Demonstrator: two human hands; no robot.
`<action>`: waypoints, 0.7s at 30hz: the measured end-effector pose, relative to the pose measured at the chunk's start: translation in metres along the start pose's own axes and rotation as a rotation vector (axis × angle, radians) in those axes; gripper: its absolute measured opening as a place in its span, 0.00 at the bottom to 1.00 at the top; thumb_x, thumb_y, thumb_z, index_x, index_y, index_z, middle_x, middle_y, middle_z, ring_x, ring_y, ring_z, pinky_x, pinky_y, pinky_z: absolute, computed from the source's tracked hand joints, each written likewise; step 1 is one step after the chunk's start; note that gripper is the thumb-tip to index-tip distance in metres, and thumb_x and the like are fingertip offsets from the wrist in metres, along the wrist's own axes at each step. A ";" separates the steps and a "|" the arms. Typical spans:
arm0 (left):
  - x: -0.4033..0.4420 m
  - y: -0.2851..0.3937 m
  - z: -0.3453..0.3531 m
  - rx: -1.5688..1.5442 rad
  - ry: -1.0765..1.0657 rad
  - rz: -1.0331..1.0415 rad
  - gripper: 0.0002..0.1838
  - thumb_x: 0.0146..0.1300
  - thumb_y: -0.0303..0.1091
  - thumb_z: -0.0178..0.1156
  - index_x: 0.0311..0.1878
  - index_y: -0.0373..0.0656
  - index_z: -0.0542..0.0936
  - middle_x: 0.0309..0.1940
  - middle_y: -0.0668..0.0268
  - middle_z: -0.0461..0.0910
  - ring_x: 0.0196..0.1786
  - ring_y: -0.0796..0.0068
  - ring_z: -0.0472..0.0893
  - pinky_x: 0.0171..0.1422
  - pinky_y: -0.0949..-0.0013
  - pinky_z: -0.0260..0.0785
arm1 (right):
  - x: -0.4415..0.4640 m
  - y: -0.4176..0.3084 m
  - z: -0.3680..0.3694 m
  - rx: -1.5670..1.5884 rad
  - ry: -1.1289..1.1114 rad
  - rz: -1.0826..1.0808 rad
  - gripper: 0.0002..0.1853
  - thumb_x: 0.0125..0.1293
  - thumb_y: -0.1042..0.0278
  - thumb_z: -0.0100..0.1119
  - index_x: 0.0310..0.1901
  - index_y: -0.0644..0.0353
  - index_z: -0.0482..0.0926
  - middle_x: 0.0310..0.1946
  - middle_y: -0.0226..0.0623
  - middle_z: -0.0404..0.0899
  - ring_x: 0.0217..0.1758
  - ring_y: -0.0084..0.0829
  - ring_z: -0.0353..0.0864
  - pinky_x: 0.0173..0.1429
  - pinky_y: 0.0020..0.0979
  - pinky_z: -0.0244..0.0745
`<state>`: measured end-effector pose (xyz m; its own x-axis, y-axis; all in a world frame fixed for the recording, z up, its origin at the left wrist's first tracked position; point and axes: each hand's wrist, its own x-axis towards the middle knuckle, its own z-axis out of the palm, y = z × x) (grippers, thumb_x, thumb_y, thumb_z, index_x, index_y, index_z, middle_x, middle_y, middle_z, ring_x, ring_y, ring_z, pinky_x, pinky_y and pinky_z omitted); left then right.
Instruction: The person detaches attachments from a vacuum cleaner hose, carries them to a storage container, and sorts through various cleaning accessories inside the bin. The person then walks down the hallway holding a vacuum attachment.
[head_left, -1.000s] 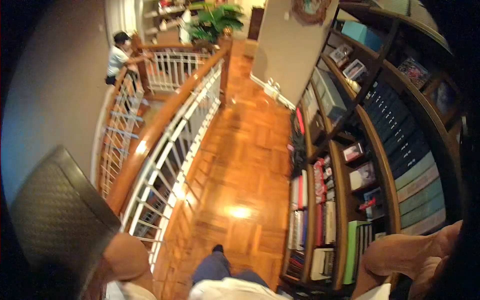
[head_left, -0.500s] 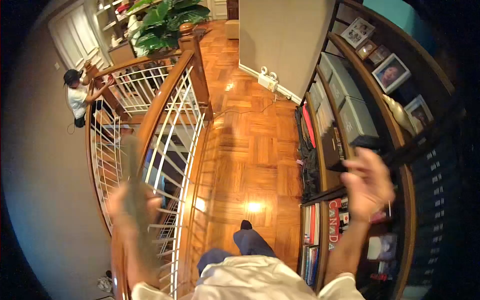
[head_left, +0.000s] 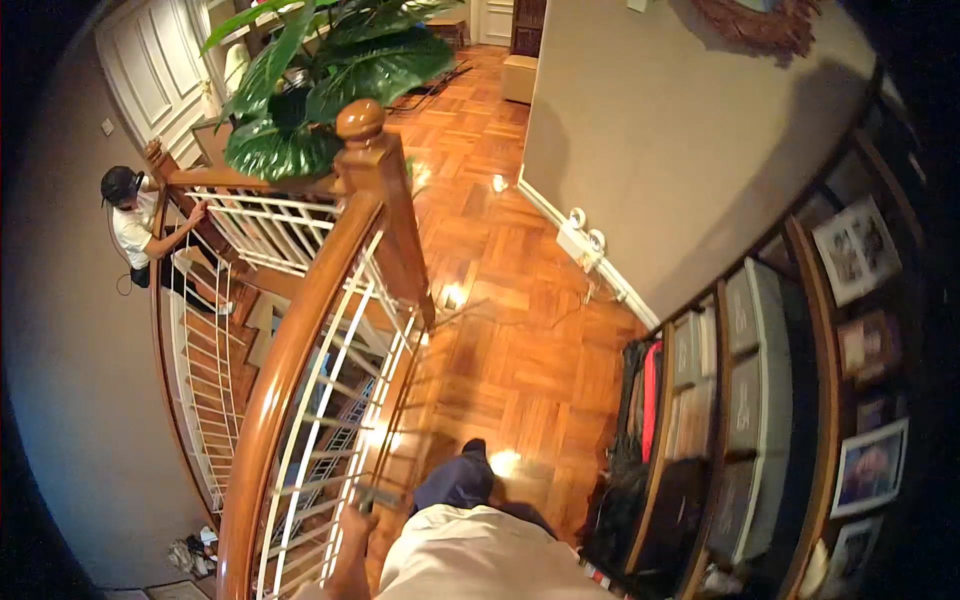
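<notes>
My left hand (head_left: 352, 528) is low beside the white balusters, just left of my body, with its fingers closed. From the top of that hand a grey bar-like object (head_left: 378, 496) sticks out. It is small and partly hidden, so I cannot tell its kind. The wooden handrail (head_left: 262, 405) runs up along the left of this hand. My right hand is out of view.
Ahead stretches a parquet floor (head_left: 500, 345). Shelves with grey boxes (head_left: 745, 400) and a framed photo (head_left: 870, 468) line the right. A newel post (head_left: 385, 215) and a leafy plant (head_left: 290, 100) stand ahead left. Another person (head_left: 135, 225) is on the stairs. A white device (head_left: 580, 240) sits by the wall.
I have moved forward along the railing; the newel post and plant are closer. My left hand has dropped from beside the handrail to near my body. My right hand has left the view.
</notes>
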<state>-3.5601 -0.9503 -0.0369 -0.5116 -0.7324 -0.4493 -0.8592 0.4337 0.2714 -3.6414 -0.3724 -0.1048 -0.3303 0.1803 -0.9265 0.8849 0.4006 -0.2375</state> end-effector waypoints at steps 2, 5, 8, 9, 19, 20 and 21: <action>0.070 0.135 -0.027 -0.108 0.003 0.127 0.27 0.39 0.44 0.72 0.46 0.44 0.85 0.30 0.47 0.84 0.37 0.48 0.85 0.42 0.52 0.76 | 0.004 -0.071 -0.023 0.109 0.063 0.005 0.16 0.65 0.56 0.64 0.42 0.63 0.83 0.26 0.39 0.81 0.30 0.34 0.81 0.34 0.35 0.78; 0.167 0.337 -0.068 -0.093 0.009 0.536 0.25 0.39 0.45 0.72 0.37 0.35 0.82 0.28 0.44 0.82 0.33 0.43 0.83 0.41 0.50 0.76 | 0.033 -0.181 -0.050 0.244 0.095 -0.039 0.16 0.64 0.57 0.63 0.43 0.63 0.83 0.26 0.39 0.81 0.29 0.34 0.81 0.32 0.35 0.77; 0.228 0.491 -0.095 -0.169 0.114 0.815 0.22 0.43 0.40 0.71 0.42 0.39 0.84 0.24 0.45 0.81 0.32 0.44 0.83 0.39 0.47 0.75 | 0.086 -0.281 -0.072 0.306 0.080 -0.068 0.16 0.64 0.57 0.63 0.45 0.62 0.82 0.26 0.40 0.80 0.27 0.34 0.80 0.29 0.34 0.76; 0.242 0.535 -0.103 -0.206 0.153 0.852 0.22 0.44 0.39 0.71 0.43 0.39 0.84 0.25 0.45 0.82 0.32 0.43 0.83 0.39 0.47 0.76 | 0.108 -0.310 -0.083 0.309 0.070 -0.068 0.17 0.64 0.58 0.63 0.46 0.62 0.82 0.26 0.40 0.80 0.27 0.34 0.80 0.28 0.33 0.75; 0.280 0.703 -0.113 -0.553 0.192 0.443 0.25 0.41 0.29 0.74 0.48 0.36 0.84 0.32 0.56 0.86 0.34 0.67 0.87 0.43 0.65 0.78 | 0.218 -0.746 -0.237 0.032 0.098 -0.337 0.09 0.59 0.67 0.61 0.38 0.62 0.83 0.27 0.38 0.82 0.19 0.28 0.79 0.21 0.33 0.74; 0.280 0.725 -0.124 -0.778 0.160 0.292 0.26 0.41 0.27 0.73 0.49 0.37 0.84 0.31 0.60 0.87 0.32 0.72 0.85 0.42 0.67 0.78 | 0.218 -0.804 -0.246 -0.103 0.159 -0.381 0.09 0.61 0.67 0.60 0.38 0.63 0.83 0.27 0.38 0.83 0.20 0.30 0.79 0.21 0.35 0.77; 0.295 0.739 -0.129 -0.713 0.175 0.189 0.24 0.42 0.28 0.73 0.47 0.37 0.84 0.30 0.63 0.87 0.32 0.74 0.85 0.41 0.68 0.77 | 0.237 -0.853 -0.258 -0.183 0.196 -0.494 0.08 0.62 0.68 0.59 0.38 0.63 0.82 0.28 0.38 0.83 0.20 0.30 0.80 0.22 0.35 0.78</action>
<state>-4.3450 -0.9135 0.1412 -0.5905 -0.7778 -0.2154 -0.5161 0.1588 0.8417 -4.5592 -0.4394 -0.0463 -0.7613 0.0887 -0.6424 0.5443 0.6258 -0.5587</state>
